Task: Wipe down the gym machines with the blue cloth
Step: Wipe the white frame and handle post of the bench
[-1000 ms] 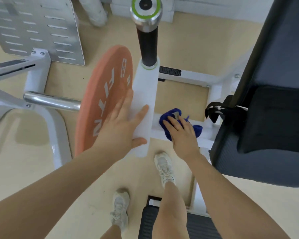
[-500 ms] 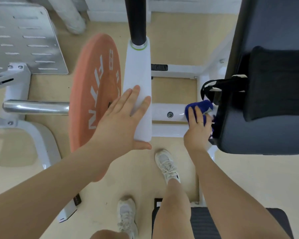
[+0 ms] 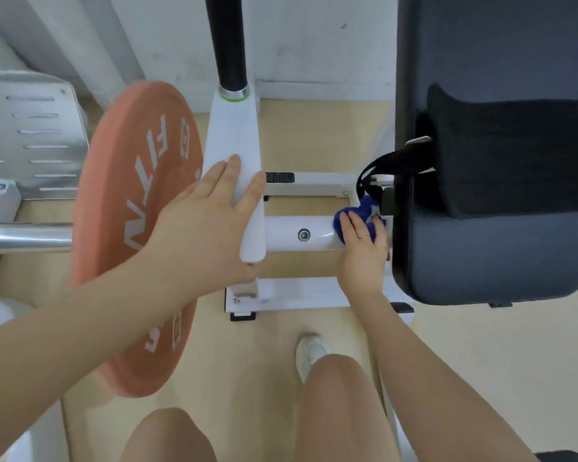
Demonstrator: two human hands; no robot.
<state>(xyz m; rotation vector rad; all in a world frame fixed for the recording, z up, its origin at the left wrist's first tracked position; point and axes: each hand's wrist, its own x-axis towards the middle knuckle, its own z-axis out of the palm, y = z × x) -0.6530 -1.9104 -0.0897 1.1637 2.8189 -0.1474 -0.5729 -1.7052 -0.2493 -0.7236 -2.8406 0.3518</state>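
Note:
My right hand (image 3: 361, 251) presses the bunched blue cloth (image 3: 364, 208) onto the right end of the machine's white crossbar (image 3: 301, 233), close against the dark seat pad (image 3: 481, 255). Most of the cloth is hidden under my fingers. My left hand (image 3: 204, 225) rests with straight, spread fingers on the white lever arm (image 3: 236, 145), which carries a black handle grip (image 3: 229, 41) at its top.
An orange weight plate (image 3: 131, 228) hangs on a chrome bar (image 3: 24, 236) left of the lever arm. A metal footplate (image 3: 27, 135) stands at the far left. A black strap (image 3: 384, 165) loops beside the seat. My knees and one white shoe (image 3: 309, 353) are below.
My right hand has slid the cloth rightward along the crossbar, from beside the lever arm to the seat end. The camera has come lower and nearer. My left hand stays on the lever arm.

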